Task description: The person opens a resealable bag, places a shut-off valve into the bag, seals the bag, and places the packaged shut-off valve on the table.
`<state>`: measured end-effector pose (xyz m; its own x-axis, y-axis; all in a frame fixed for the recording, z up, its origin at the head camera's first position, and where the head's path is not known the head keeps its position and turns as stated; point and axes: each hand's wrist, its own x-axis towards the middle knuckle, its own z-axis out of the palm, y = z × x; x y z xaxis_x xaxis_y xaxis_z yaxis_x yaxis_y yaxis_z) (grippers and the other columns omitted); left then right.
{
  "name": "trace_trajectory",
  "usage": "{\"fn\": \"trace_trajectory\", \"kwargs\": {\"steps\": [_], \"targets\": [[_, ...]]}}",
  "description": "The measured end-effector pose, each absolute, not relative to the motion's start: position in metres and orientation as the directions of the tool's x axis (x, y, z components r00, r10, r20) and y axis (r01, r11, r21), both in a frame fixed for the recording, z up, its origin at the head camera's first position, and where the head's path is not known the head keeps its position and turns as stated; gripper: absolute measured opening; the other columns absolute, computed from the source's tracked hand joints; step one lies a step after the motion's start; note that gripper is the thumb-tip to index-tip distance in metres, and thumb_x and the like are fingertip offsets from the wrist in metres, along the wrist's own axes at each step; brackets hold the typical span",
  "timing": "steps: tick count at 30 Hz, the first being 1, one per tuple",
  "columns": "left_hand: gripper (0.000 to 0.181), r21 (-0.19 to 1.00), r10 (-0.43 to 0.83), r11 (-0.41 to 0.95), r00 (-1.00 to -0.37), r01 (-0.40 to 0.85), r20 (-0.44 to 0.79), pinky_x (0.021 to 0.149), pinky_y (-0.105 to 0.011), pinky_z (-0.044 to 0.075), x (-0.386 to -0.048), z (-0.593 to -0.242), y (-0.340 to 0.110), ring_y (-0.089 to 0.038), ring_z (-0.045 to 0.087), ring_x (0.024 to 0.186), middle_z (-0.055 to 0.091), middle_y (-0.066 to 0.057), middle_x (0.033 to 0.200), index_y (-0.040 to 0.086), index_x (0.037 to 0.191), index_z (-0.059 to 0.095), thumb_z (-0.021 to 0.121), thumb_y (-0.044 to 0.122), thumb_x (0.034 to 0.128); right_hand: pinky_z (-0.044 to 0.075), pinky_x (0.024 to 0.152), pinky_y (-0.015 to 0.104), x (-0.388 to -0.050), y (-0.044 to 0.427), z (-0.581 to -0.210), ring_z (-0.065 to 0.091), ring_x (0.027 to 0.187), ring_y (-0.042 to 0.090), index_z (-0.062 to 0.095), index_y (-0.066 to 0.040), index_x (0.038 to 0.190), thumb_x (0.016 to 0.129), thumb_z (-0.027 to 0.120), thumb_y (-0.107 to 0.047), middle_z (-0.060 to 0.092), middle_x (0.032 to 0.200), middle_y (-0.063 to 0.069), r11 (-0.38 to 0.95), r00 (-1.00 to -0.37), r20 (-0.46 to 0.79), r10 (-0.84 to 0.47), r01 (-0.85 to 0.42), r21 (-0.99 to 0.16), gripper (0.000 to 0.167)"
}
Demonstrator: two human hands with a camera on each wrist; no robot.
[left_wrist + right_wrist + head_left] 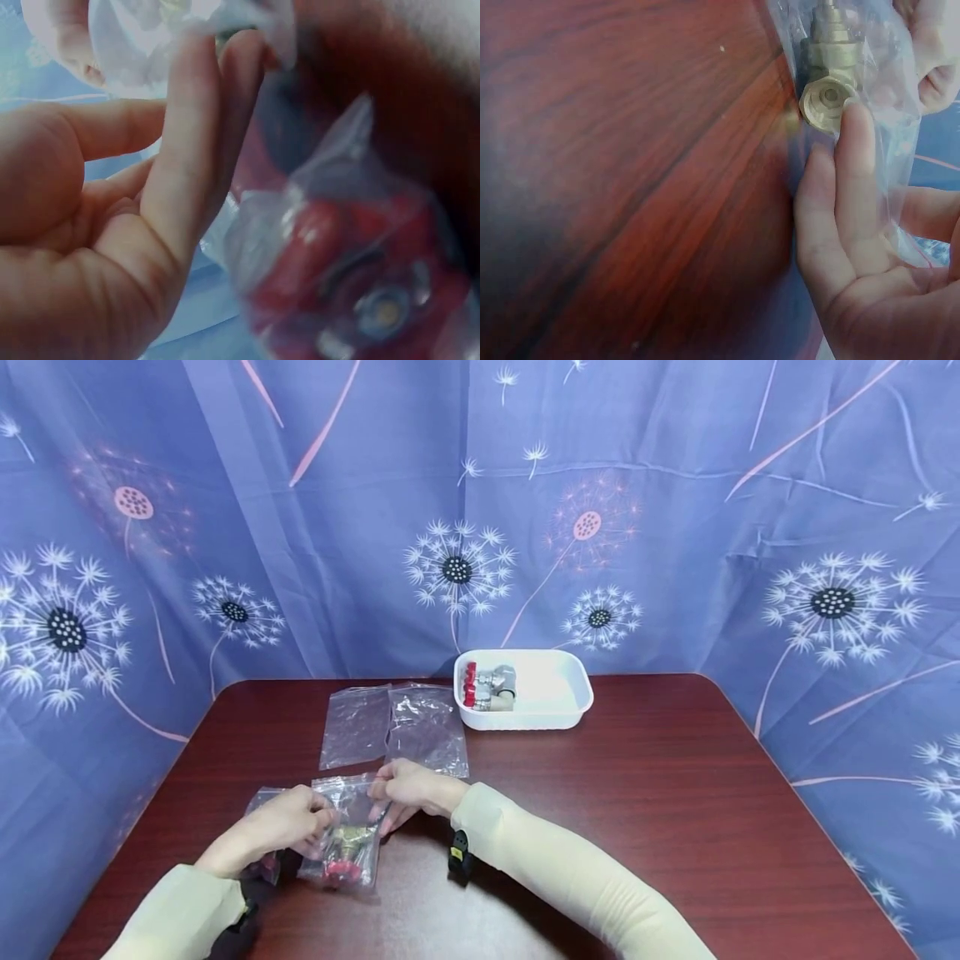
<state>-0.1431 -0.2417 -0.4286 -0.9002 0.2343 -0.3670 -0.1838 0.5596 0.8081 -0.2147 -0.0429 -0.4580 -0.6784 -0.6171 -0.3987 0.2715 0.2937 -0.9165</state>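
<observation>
A clear zip-lock bag (352, 793) is held up between both hands, above the near left of the table. Inside it lies a brass valve (829, 97) whose red handle (342, 869) is at the bag's lower end. My left hand (294, 818) pinches the bag's left side. The right hand (408, 789) grips its right edge near the zip, with two fingertips against the plastic by the valve in the right wrist view. Beneath the left wrist, partly hidden, is a second bag (330, 187) with a red-handled valve (360, 277) in it.
Two flat clear bags (356, 727) lie behind the hands. A white tray (555, 720) at the table's back holds two red-handled valves (487, 687) at its left end. A patterned blue curtain (675, 527) hangs behind and around the brown table (637, 793).
</observation>
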Motion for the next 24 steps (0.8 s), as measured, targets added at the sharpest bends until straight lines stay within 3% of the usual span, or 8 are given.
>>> {"fn": "trace_trajectory", "kwargs": {"steps": [7, 12, 17, 24], "targets": [[0.023, 0.697, 0.209, 0.707, -0.908, -0.116, -0.364, 0.053, -0.035, 0.056, -0.141, -0.413, -0.246, -0.022, 0.064, 0.055, 0.060, -0.011, 0.064, -0.004, 0.081, 0.063, 0.055, 0.008, 0.0977, 0.057, 0.058, 0.041, -0.212, -0.036, -0.451, 0.061, 0.047, 0.020, 0.055, -0.004, 0.102, 0.099, 0.057, -0.012, 0.069, 0.078, 0.017, 0.341, -0.704, -0.382, -0.598, 0.208, -0.917, 0.009], [0.028, 0.670, 0.228, 0.734, -0.890, -0.109, -0.395, 0.050, -0.036, 0.054, -0.142, -0.405, -0.254, -0.023, 0.061, 0.051, 0.059, -0.011, 0.063, 0.000, 0.075, 0.059, 0.056, 0.015, 0.0989, 0.056, 0.058, 0.046, -0.215, -0.019, -0.437, 0.066, 0.055, 0.035, 0.052, -0.003, 0.108, 0.099, 0.052, -0.006, 0.068, 0.081, 0.022, 0.397, -0.718, -0.354, -0.600, 0.117, -0.910, 0.009], [0.028, 0.703, 0.253, 0.703, -0.885, -0.108, -0.390, 0.050, -0.036, 0.053, -0.152, -0.400, -0.260, -0.022, 0.059, 0.053, 0.059, -0.011, 0.066, -0.001, 0.083, 0.059, 0.053, 0.019, 0.1011, 0.055, 0.064, 0.053, -0.219, -0.001, -0.421, 0.068, 0.062, 0.039, 0.053, -0.003, 0.109, 0.099, 0.052, -0.008, 0.069, 0.086, 0.024, 0.449, -0.702, -0.315, -0.638, -0.008, -0.893, 0.011], [0.027, 0.763, 0.304, 0.642, -0.890, -0.072, -0.340, 0.055, -0.038, 0.055, -0.186, -0.393, -0.267, -0.023, 0.061, 0.059, 0.059, -0.013, 0.070, -0.007, 0.096, 0.059, 0.050, 0.018, 0.1023, 0.053, 0.059, 0.047, -0.219, 0.020, -0.411, 0.068, 0.064, 0.038, 0.058, -0.002, 0.112, 0.098, 0.051, -0.008, 0.069, 0.088, 0.024, 0.495, -0.699, -0.304, -0.647, -0.082, -0.865, 0.016]]}}
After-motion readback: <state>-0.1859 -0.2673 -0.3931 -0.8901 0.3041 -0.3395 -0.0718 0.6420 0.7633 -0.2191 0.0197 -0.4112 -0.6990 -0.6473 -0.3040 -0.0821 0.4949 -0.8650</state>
